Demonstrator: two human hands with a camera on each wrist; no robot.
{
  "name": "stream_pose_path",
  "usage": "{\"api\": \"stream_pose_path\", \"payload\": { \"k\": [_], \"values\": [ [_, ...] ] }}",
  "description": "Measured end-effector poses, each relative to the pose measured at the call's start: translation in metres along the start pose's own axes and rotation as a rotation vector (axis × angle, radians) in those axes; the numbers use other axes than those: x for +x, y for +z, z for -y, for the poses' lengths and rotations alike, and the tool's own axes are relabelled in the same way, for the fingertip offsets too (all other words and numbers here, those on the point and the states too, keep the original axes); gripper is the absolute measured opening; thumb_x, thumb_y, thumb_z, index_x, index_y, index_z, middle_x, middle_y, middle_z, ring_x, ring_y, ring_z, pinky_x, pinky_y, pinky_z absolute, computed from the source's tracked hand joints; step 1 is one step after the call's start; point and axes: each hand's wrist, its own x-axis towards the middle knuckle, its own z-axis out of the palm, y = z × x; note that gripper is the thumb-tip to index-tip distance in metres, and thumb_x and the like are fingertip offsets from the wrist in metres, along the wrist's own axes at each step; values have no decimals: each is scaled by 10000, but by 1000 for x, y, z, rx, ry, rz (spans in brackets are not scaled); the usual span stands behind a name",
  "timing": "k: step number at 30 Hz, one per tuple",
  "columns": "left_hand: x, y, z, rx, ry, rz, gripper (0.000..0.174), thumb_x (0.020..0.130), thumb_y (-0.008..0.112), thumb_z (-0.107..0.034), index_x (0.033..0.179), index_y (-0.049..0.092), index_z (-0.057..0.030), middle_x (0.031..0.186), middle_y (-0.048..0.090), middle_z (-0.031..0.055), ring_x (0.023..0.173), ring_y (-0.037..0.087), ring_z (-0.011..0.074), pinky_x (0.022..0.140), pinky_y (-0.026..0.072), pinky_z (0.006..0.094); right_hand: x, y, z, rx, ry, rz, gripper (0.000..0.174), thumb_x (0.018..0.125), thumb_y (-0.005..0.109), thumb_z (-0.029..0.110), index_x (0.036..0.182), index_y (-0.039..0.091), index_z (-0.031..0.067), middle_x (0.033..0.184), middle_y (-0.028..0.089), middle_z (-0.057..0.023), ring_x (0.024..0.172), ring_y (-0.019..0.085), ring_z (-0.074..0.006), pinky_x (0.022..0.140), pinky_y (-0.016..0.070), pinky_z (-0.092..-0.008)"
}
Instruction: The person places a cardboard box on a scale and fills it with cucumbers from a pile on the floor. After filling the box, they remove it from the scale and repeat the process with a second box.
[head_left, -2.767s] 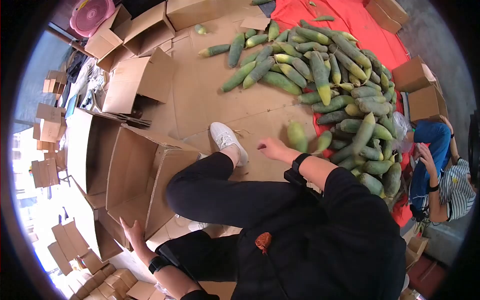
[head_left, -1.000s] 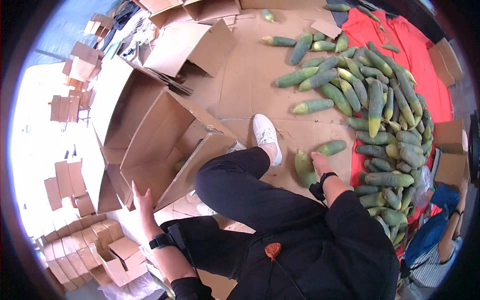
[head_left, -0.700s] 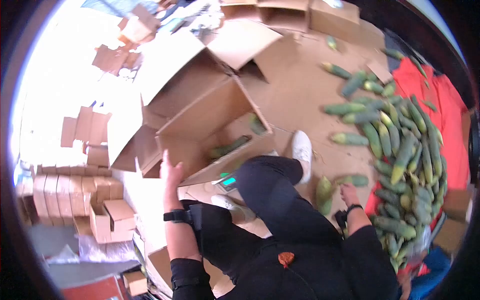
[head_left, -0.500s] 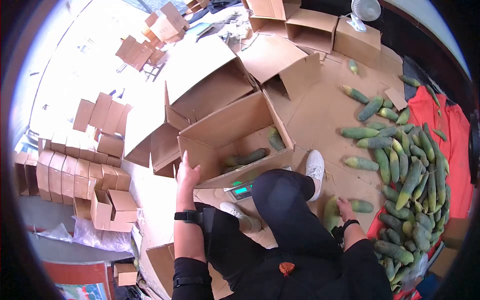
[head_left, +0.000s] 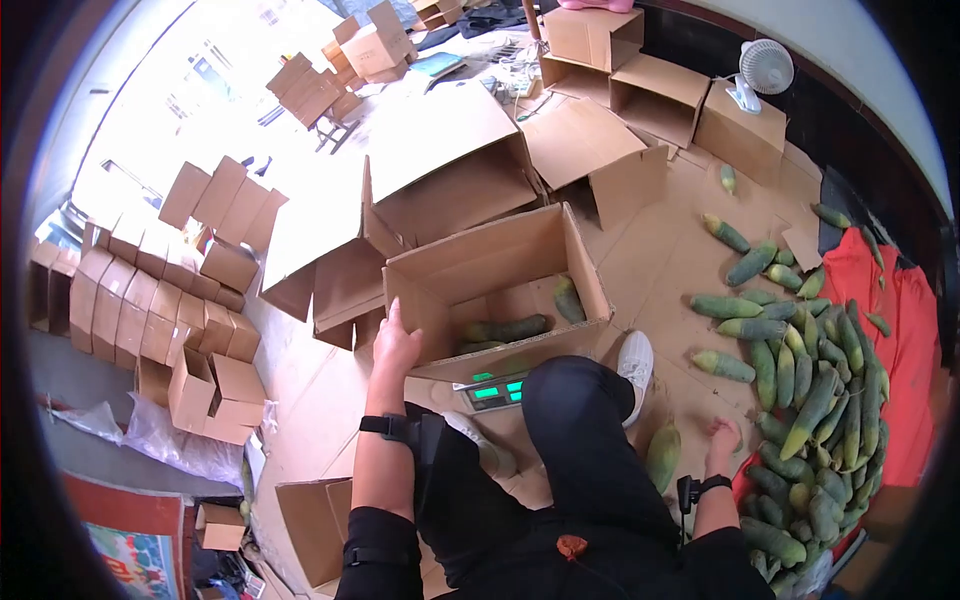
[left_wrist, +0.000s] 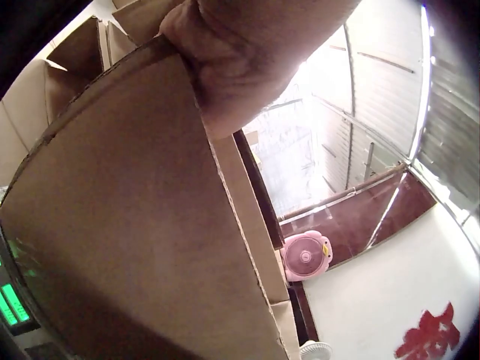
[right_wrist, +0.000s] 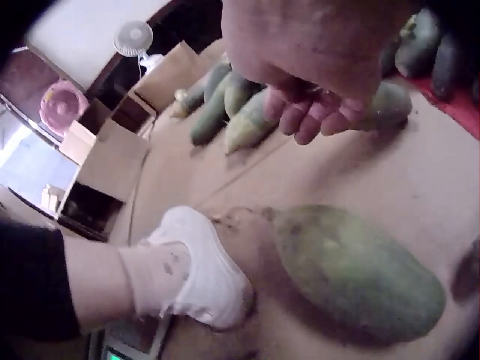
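Observation:
At the left end of a tall cardboard box point(head_left: 500, 362), my left hand point(head_left: 397, 345) grips the near corner of the wall, index finger extended. In the left wrist view, that hand point(left_wrist: 232, 60) sits at the upper edge, partly hidden by the cardboard. Several green radishes point(head_left: 515, 328) lie inside. My right hand point(head_left: 724, 440) hovers low over the floor, fingers loosely curled, with nothing visible in them. Behind these fingers point(right_wrist: 309, 129), the right wrist view shows a radish point(right_wrist: 388, 105). A thick pale-tipped radish point(head_left: 663, 455) lies between this hand and my leg.
A scale point(head_left: 490, 393) with a lit green display shows below the box's near wall. A big pile of radishes point(head_left: 815, 400) covers a red cloth point(head_left: 905, 320) at right. Other large boxes point(head_left: 455, 150) stand behind. My white shoe point(head_left: 635, 372) is on the cardboard floor.
The head view has swung left, bringing the box interior and scale into sight. My right hand has moved down to the radishes and now covers where the smaller one lay. The left hand stays at the box.

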Motion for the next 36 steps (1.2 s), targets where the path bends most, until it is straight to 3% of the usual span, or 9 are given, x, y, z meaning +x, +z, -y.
{"api": "stream_pose_path", "payload": {
  "k": [6, 13, 17, 20, 24, 26, 28, 30, 36],
  "values": [
    [-1, -2, 2, -16, -12, 22, 748, 740, 617, -216, 1367, 221, -124, 1195, 469, 203, 1083, 489, 335, 901, 412, 389, -34, -9, 169, 60, -122, 16, 171, 828, 434, 98, 831, 603, 70, 734, 581, -20, 665, 533, -112, 572, 377, -239],
    [2, 2, 7, 36, -11, 10, 767, 736, 634, -236, 1369, 213, -135, 1184, 474, 210, 1079, 491, 338, 896, 417, 397, -129, 82, 369, 114, -745, 464, 153, 837, 439, 18, 827, 589, -12, 802, 598, -41, 766, 533, -112, 722, 407, -234],
    [8, 7, 15, 19, 29, 9, 779, 727, 643, -241, 1369, 212, -150, 1155, 490, 230, 1048, 507, 352, 878, 427, 409, -166, 131, 435, 351, -777, 697, 179, 855, 419, 12, 888, 591, -26, 865, 608, -77, 835, 566, -147, 790, 439, -267],
    [8, 8, 17, -26, 56, -4, 762, 722, 636, -235, 1361, 232, -140, 1153, 491, 241, 1029, 516, 365, 862, 431, 413, -189, 175, 453, 511, -728, 884, 195, 852, 414, 13, 933, 588, -20, 884, 609, -80, 839, 573, -147, 803, 445, -274],
    [14, 16, 27, -61, 147, -58, 751, 697, 677, -221, 1334, 290, -131, 1095, 550, 220, 1006, 542, 344, 839, 446, 398, -199, 229, 431, 336, -651, 1000, 201, 809, 441, 40, 916, 609, 8, 862, 611, -60, 822, 579, -133, 717, 468, -269],
    [24, 24, 40, -170, 212, -50, 738, 696, 678, -179, 1327, 299, -115, 1104, 545, 221, 1012, 542, 333, 854, 436, 386, -198, 252, 405, 184, -651, 922, 196, 771, 470, 53, 855, 642, 11, 757, 642, -86, 757, 604, -160, 686, 468, -286],
    [24, 21, 36, -125, 221, -42, 735, 697, 656, -143, 1329, 289, -68, 1124, 533, 239, 1035, 532, 332, 866, 429, 363, -197, 263, 374, -11, -744, 842, 213, 758, 467, 73, 855, 644, 5, 796, 652, -123, 742, 620, -214, 704, 474, -306],
    [16, 15, 27, -196, 221, -2, 727, 695, 633, -119, 1329, 286, -38, 1140, 523, 239, 1045, 529, 316, 889, 415, 348, -196, 254, 362, -22, -542, 962, 243, 763, 453, 78, 923, 613, -10, 803, 652, -126, 743, 619, -220, 699, 478, -307],
    [40, 27, 50, -193, 216, 50, 714, 717, 615, -127, 1336, 273, -26, 1208, 466, 248, 1084, 489, 322, 914, 392, 350, -164, 202, 344, 201, -433, 809, 208, 760, 474, 97, 886, 612, 5, 755, 647, -97, 674, 616, -189, 650, 479, -318]
  ]
}}
